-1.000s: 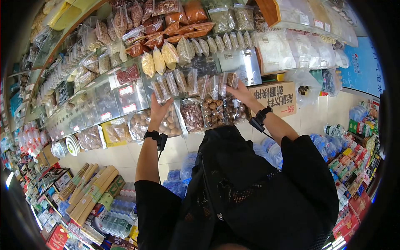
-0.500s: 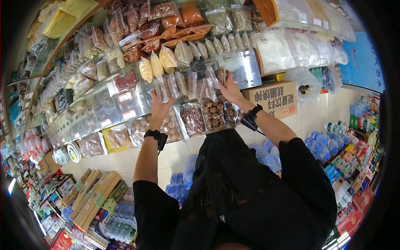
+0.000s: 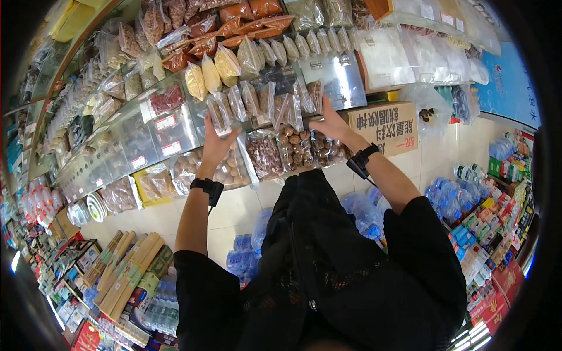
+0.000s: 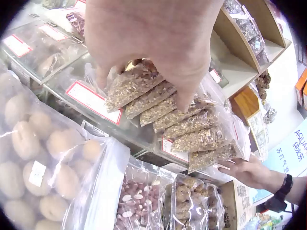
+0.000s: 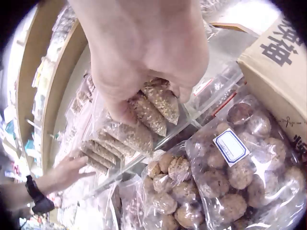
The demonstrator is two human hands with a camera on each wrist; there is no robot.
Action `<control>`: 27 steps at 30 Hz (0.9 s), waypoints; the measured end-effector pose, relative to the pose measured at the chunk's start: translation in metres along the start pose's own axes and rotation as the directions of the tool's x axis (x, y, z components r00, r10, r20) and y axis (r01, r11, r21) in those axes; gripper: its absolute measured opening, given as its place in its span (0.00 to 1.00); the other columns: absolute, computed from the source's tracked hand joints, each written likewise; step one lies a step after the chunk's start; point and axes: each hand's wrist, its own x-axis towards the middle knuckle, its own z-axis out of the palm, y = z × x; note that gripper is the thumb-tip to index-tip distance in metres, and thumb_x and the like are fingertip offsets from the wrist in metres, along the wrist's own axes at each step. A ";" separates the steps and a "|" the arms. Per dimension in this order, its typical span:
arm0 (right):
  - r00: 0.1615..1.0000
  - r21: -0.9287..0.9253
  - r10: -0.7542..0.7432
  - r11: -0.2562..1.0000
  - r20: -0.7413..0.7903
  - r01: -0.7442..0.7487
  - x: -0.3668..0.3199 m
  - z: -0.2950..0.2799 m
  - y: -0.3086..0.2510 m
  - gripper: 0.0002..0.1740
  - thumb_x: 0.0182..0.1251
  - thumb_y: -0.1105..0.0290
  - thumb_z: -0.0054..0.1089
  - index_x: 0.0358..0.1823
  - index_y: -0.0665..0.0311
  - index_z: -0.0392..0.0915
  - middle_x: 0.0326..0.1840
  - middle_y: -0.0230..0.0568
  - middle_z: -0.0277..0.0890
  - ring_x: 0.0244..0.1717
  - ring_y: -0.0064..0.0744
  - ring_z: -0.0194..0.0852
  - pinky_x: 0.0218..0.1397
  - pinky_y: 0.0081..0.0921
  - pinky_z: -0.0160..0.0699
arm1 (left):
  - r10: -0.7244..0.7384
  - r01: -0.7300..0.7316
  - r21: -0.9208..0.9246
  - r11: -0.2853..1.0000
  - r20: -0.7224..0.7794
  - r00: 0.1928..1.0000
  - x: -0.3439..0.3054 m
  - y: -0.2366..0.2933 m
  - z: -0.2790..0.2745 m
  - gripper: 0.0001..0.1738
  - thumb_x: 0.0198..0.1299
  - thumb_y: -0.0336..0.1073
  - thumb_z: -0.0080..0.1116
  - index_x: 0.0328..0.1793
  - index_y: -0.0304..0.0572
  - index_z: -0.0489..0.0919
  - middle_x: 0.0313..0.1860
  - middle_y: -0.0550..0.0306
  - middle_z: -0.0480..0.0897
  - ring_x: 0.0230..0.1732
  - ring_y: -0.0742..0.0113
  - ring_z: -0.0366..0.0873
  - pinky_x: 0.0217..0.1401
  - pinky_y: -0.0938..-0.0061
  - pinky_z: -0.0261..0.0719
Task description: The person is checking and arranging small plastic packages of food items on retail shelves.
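As both arms reach up to the shop counter, the left hand [image 4: 153, 38] and the right hand [image 5: 144, 48] each close on one end of a row of small clear packets [image 3: 263, 105] filled with brown grainy stuff. The packets stand on edge, leaning on one another, on top of the glass case [image 3: 175, 134] with its red-and-white price labels, above the big bags hung along the front. The left hand has thumb and fingers curled round the first packet or two at its end. The right hand pinches the last two or so at the other end, just above the bag of mushrooms [image 5: 240, 177] and near the cardboard box [image 3: 383, 126]. Between the hands several packets stand free, touching their neighbours. A bag of pale round nuts [image 4: 43, 158] hangs below the left wrist. By my reading, the step in hand is gathering or squaring up the row from both ends at once, rather than picking one packet out. A next move would call for even pressure from both sides, so that the loose middle packets stay pinched together and do not fan out or slide off the smooth glass edge. The slippery plastic gives little grip, so the hands would have to move as one.
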 end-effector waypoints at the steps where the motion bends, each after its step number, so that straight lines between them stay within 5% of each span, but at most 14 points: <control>1: 1.000 -0.121 0.011 0.993 -0.009 -0.012 -0.004 0.001 -0.015 0.73 0.52 0.55 0.80 0.81 0.77 0.28 0.84 0.67 0.40 0.85 0.54 0.40 0.86 0.35 0.41 | -0.002 0.002 0.002 1.000 0.005 1.000 0.001 -0.003 0.001 0.60 0.53 0.43 0.79 0.81 0.29 0.49 0.72 0.39 0.68 0.72 0.52 0.68 0.75 0.63 0.66; 4: 0.984 -0.253 -0.069 0.967 -0.161 0.027 0.001 0.023 -0.015 0.74 0.50 0.55 0.81 0.81 0.77 0.30 0.83 0.69 0.40 0.84 0.59 0.40 0.85 0.36 0.46 | 0.037 -0.036 0.054 0.998 -0.009 0.999 0.012 -0.006 0.005 0.64 0.51 0.46 0.80 0.82 0.27 0.46 0.75 0.37 0.61 0.75 0.50 0.63 0.77 0.60 0.63; 8: 0.955 -0.155 -0.035 0.988 -0.294 -0.011 0.015 0.031 -0.022 0.69 0.51 0.57 0.80 0.80 0.77 0.35 0.80 0.70 0.46 0.81 0.63 0.48 0.82 0.38 0.54 | 0.039 -0.036 0.058 0.998 -0.051 0.998 0.015 -0.006 0.005 0.62 0.50 0.48 0.80 0.80 0.28 0.50 0.76 0.37 0.60 0.76 0.49 0.61 0.77 0.58 0.62; 13: 0.920 0.083 0.109 0.993 -0.378 -0.083 0.015 0.035 -0.022 0.57 0.54 0.68 0.73 0.77 0.77 0.41 0.72 0.68 0.61 0.73 0.64 0.63 0.76 0.41 0.63 | -0.183 0.187 -0.056 0.981 0.072 0.980 0.016 -0.006 -0.002 0.57 0.50 0.49 0.81 0.76 0.30 0.57 0.72 0.40 0.68 0.70 0.50 0.69 0.73 0.60 0.67; 16: 0.863 0.062 0.014 0.998 -0.505 0.020 0.021 0.049 -0.007 0.55 0.55 0.72 0.71 0.77 0.77 0.41 0.70 0.67 0.64 0.72 0.63 0.65 0.76 0.40 0.63 | -0.190 0.191 -0.035 0.981 0.031 0.981 0.012 0.004 -0.001 0.57 0.50 0.47 0.81 0.76 0.32 0.55 0.67 0.42 0.74 0.66 0.52 0.74 0.71 0.62 0.70; 20: 0.846 0.027 -0.021 0.999 -0.532 0.042 0.020 0.060 -0.009 0.55 0.59 0.72 0.71 0.78 0.78 0.38 0.78 0.70 0.48 0.78 0.63 0.53 0.80 0.41 0.54 | -0.112 0.103 -0.102 0.989 -0.078 0.991 0.012 -0.055 0.011 0.57 0.51 0.46 0.80 0.77 0.33 0.53 0.64 0.43 0.76 0.64 0.55 0.75 0.69 0.65 0.71; 21: 0.840 0.056 0.029 0.998 -0.542 0.002 0.022 0.069 0.000 0.56 0.60 0.71 0.71 0.78 0.79 0.37 0.78 0.69 0.42 0.80 0.63 0.46 0.82 0.42 0.50 | -0.196 0.198 -0.070 0.978 0.031 0.980 0.013 -0.071 0.014 0.58 0.51 0.45 0.80 0.77 0.33 0.52 0.65 0.42 0.76 0.64 0.56 0.75 0.69 0.66 0.72; 22: 0.839 0.052 0.024 0.999 -0.544 0.005 0.023 0.074 0.000 0.56 0.60 0.71 0.71 0.78 0.79 0.37 0.78 0.69 0.42 0.80 0.63 0.46 0.82 0.42 0.50 | -0.282 0.289 -0.028 0.957 0.137 0.949 0.013 -0.073 0.015 0.58 0.51 0.44 0.80 0.78 0.33 0.51 0.65 0.42 0.76 0.64 0.57 0.74 0.68 0.67 0.72; 27: 0.801 0.046 -0.016 0.997 -0.599 0.055 0.032 0.084 -0.027 0.61 0.56 0.66 0.77 0.77 0.80 0.37 0.74 0.67 0.45 0.78 0.62 0.47 0.83 0.41 0.46 | -0.162 0.145 -0.133 0.980 -0.125 0.979 0.010 -0.031 0.034 0.52 0.51 0.43 0.80 0.74 0.33 0.57 0.65 0.42 0.75 0.64 0.56 0.73 0.69 0.65 0.71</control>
